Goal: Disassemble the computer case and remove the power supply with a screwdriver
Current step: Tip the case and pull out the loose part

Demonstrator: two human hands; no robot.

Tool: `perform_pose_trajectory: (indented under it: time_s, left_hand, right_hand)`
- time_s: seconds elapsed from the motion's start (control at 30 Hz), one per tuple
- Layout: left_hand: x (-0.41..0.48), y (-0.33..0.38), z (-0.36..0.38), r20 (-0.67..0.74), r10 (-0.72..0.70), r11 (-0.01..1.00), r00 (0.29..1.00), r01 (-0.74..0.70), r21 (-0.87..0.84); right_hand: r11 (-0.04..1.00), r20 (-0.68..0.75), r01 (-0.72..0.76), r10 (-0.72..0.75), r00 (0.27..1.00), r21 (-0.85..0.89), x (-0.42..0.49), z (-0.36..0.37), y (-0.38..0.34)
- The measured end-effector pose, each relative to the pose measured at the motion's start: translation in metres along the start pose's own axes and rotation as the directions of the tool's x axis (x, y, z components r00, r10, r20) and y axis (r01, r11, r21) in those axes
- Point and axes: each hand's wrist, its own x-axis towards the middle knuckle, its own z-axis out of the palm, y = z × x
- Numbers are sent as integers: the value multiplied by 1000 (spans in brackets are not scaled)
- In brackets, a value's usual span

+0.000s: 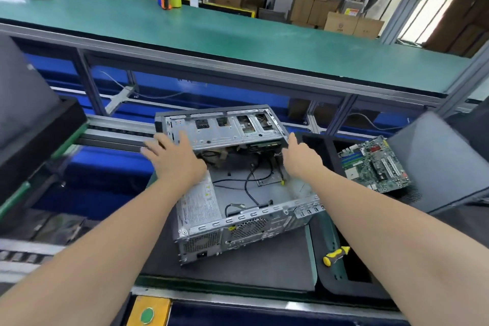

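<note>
Spread flat, the left hand (172,159) rests on the left end of the drive cage (225,130) at the far side of the open case (264,217). The right hand (300,157) touches the cage's right end; its fingers are hidden, so whether they curl round the edge cannot be told. The case lies on a grey mat (238,270), rear panel toward the person. The power supply (201,201) sits inside at the near left corner, label up. A screwdriver (335,255) lies right of the case, and a motherboard (375,164) farther right.
</note>
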Motion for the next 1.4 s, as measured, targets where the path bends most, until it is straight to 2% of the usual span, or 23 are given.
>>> perform_pose_trajectory:
  time_s: [0.07,0.17,0.27,0.47,0.73,0.8,0.87,0.93,1.03,1.1,1.13,1.2,1.4]
  left_hand:
    - [-6,-11,7,66,-42,986,997,52,-160]
    - [-4,-16,14,23,0,960,1000,7,-280]
    - [6,-16,12,-13,26,959,1000,-28,-283]
    - [36,-24,6,-31,127,954,991,-131,-268]
    - [89,-29,-2,-13,297,921,955,-290,-261]
    - [95,-30,-4,-26,310,912,950,-305,-273]
    - [91,-32,-3,-88,276,910,957,-290,-296]
    - [80,-33,-4,-210,299,890,931,-352,-290]
    - [59,-32,-5,-372,464,827,804,-544,-142]
    - [50,-32,-1,-288,579,796,763,-605,-3]
    - [46,-34,1,-200,614,785,763,-616,60]
    - [39,-37,3,-97,619,786,780,-614,74]
    - [19,-37,1,-103,583,811,806,-584,30]
  right_hand:
    - [998,-52,41,-44,998,-50,1,8,9]
    - [996,-70,26,-32,997,-84,1,16,12]
    - [996,-52,-3,-2,999,-89,4,15,9]
    - [967,-39,-48,39,998,-251,-15,17,-3]
    - [942,1,-126,132,991,-311,-39,23,-29]
    - [940,-30,-140,138,990,-312,-44,30,-32]
    - [941,-72,-150,134,988,-304,-47,35,-31]
    - [947,-73,-164,150,986,-274,-49,36,-30]
    - [965,-76,-139,125,989,-224,-50,37,-30]
    - [963,-78,-108,92,993,-246,-49,39,-29]
    - [962,-73,-101,86,994,-252,-49,39,-29]
    - [958,-65,-99,85,994,-271,-50,38,-28]
    - [947,-60,-52,34,998,-318,-59,38,-23]
